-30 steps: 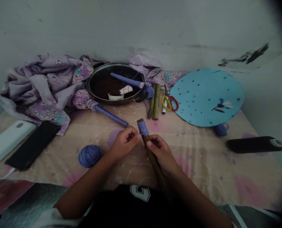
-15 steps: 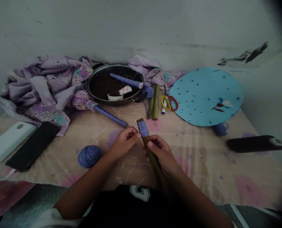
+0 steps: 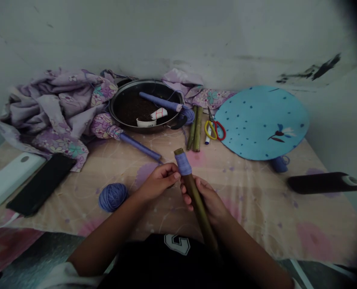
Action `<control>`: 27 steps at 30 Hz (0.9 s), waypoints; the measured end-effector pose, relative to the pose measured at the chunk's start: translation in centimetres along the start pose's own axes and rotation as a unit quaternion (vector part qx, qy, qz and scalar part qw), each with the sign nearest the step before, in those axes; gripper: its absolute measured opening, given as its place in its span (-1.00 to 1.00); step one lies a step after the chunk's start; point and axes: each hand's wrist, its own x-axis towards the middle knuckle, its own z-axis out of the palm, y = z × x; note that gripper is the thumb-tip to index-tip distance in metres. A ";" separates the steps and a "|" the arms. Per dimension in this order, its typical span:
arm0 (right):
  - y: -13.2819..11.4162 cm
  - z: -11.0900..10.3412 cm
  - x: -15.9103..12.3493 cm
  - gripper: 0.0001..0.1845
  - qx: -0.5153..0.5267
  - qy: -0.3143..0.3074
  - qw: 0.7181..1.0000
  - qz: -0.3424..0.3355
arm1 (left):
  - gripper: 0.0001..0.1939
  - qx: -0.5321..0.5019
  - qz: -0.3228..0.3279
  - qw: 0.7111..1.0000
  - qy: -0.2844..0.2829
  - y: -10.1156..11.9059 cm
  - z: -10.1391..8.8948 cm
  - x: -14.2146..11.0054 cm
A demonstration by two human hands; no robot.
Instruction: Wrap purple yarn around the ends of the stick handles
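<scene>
My right hand (image 3: 205,196) is wrapped round a brown-green stick (image 3: 198,200), held tilted with its lower end toward my body. Blue-purple yarn (image 3: 183,163) is wound in a band just below the stick's top end. Close beside that band, my left hand (image 3: 162,180) is closed in a pinch; the strand between its fingers is too thin to make out clearly. A ball of blue yarn (image 3: 113,197) rests on the table left of my left forearm. Beyond my left hand lies a yarn-wrapped stick (image 3: 140,147) with a flowered cloth head (image 3: 104,126).
A dark pan (image 3: 115,114) holds brown crumbs, a small white cup (image 3: 146,123) and a wrapped stick (image 3: 160,101). Bare sticks (image 3: 197,132), scissors (image 3: 211,126) and a blue oval board (image 3: 256,124) lie rightward. Crumpled cloth (image 3: 58,104) and a phone (image 3: 42,184) are left.
The stick has turned and shifted slightly in my right hand, showing more of its length. My left hand stays pinched beside the yarn band, a little lower.
</scene>
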 end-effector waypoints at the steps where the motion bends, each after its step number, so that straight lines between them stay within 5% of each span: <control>1: 0.0 0.0 0.0 -0.67 -0.003 -0.002 1.000 0.007 | -0.64 -0.002 0.001 1.000 -0.001 0.0 0.0 0.0; 12: 0.4 0.0 0.2 -0.66 -0.009 -0.025 0.996 0.091 | -0.58 -0.020 0.017 0.999 -0.041 0.6 0.6 -0.6; 19: 0.3 0.1 0.0 -0.62 -0.049 -0.001 0.999 -0.013 | -0.63 0.020 0.047 0.999 -0.016 0.6 0.4 -0.4; 27: 0.3 0.0 0.0 -0.65 -0.071 0.013 0.997 -0.021 | -0.68 0.020 0.038 0.999 -0.018 0.7 0.1 -0.4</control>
